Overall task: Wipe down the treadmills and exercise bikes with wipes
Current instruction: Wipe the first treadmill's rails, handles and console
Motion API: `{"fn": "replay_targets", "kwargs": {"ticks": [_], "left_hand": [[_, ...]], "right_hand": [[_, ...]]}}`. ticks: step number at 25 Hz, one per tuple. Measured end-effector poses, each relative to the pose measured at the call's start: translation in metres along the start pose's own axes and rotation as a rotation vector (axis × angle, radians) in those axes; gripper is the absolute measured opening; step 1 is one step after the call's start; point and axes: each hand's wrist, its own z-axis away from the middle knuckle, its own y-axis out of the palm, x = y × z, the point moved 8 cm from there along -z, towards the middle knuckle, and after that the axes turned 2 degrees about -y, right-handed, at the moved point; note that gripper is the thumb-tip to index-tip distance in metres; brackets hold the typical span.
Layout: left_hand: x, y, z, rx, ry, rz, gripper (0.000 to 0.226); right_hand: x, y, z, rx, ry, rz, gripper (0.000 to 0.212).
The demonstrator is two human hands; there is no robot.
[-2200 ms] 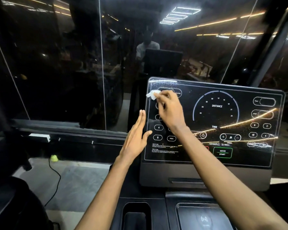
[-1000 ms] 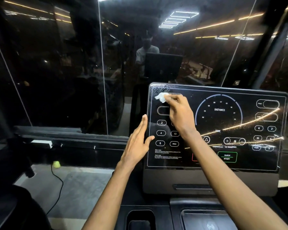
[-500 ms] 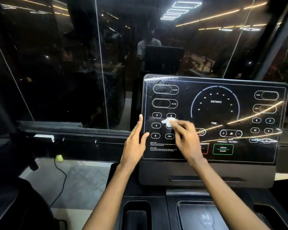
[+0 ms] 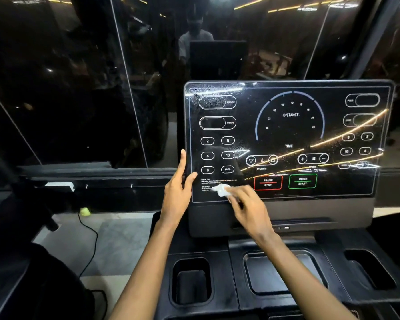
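The treadmill's glossy black console panel stands upright in front of me, with lit buttons and a distance dial. My right hand pinches a crumpled white wipe and presses it against the panel's lower left corner, over the small warning text. My left hand rests flat against the panel's left edge, fingers straight and pointing up, thumb on the glass. Smear marks show at the panel's top left.
Below the panel lie the black console tray and a cup holder on each side. A dark glass wall stands behind. On the floor at left are a black cable and a small yellow-green object.
My right hand has wiped from the panel's top left down its left column of buttons to the lower left corner. My left hand has stayed on the panel's left edge.
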Motion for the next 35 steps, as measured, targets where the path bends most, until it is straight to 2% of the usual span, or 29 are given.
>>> {"fn": "replay_targets", "kwargs": {"ticks": [2,3,6,7,11,16,18,21,27,29,32,35], "left_hand": [[0.006,0.003,0.006,0.007,-0.022,0.021,0.069],[0.008,0.003,0.011,0.003,-0.036,0.024,0.069],[0.013,0.007,0.019,-0.022,-0.062,0.028,0.068],[0.015,0.007,0.02,-0.026,-0.069,0.033,0.067],[0.019,0.008,0.019,-0.026,-0.093,0.026,0.065],[0.015,0.011,0.023,-0.068,-0.06,0.001,0.065],[0.024,0.018,0.029,-0.057,-0.082,-0.014,0.069],[0.04,0.031,0.051,-0.043,-0.16,-0.009,0.082],[0.05,0.04,0.066,-0.068,-0.203,0.009,0.09],[0.05,0.038,0.064,-0.056,-0.179,-0.002,0.091],[0.048,0.037,0.063,-0.028,-0.175,-0.017,0.093],[0.037,0.037,0.06,-0.038,-0.171,-0.058,0.091]], "right_hand": [[-0.013,-0.013,0.006,-0.075,0.116,-0.052,0.017],[-0.012,-0.011,0.01,-0.065,0.113,-0.043,0.015],[-0.001,0.009,0.026,0.098,-0.005,0.034,0.009],[-0.007,0.006,0.027,0.093,0.018,0.017,0.008],[-0.042,-0.026,0.032,-0.136,0.197,-0.065,0.01],[-0.033,-0.001,0.06,0.145,0.128,0.036,0.005],[-0.048,-0.011,0.061,0.136,0.184,0.051,0.009],[-0.068,-0.03,0.072,0.028,0.345,0.065,0.015],[-0.038,0.01,0.059,0.219,0.211,0.032,0.015],[-0.043,0.004,0.058,0.161,0.242,0.025,0.016],[-0.047,-0.02,0.053,-0.038,0.292,-0.056,0.02],[-0.037,-0.038,0.023,-0.205,0.261,-0.084,0.02]]}}
